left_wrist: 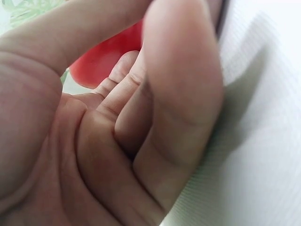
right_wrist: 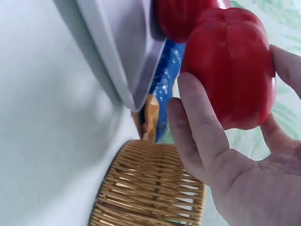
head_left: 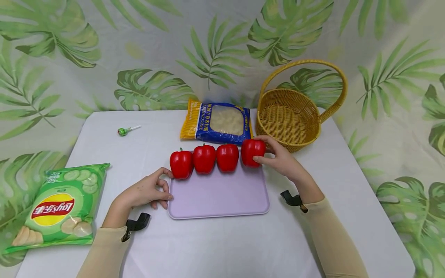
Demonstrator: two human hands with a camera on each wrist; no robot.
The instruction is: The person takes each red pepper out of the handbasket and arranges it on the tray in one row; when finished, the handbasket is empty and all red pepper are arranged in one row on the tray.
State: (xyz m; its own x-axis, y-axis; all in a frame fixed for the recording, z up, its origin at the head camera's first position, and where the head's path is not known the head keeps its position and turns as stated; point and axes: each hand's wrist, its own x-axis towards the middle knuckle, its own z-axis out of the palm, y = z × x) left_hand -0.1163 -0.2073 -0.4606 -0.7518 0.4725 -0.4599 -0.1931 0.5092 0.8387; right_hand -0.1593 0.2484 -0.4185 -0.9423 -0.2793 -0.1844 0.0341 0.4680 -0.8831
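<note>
My right hand (head_left: 282, 159) grips a red bell pepper (head_left: 252, 153) with thumb and fingers at the back right corner of a pale purple tray (head_left: 219, 197). In the right wrist view the held pepper (right_wrist: 230, 70) shows whole between the fingertips, with part of another red pepper (right_wrist: 181, 19) behind it. Three more bell peppers (head_left: 204, 158) stand side by side along the tray's back edge. At the tray's left edge my left hand (head_left: 147, 189) holds the rim with bent fingers, close to the leftmost pepper (head_left: 181, 164). Its fingers hide most of the contact in the left wrist view.
A blue and yellow pasta bag (head_left: 217, 121) lies right behind the peppers. To its right stands a wicker basket (head_left: 288, 119) with a tall handle. A lollipop (head_left: 128, 130) lies back left, and a green chip bag (head_left: 60, 206) at the table's left edge.
</note>
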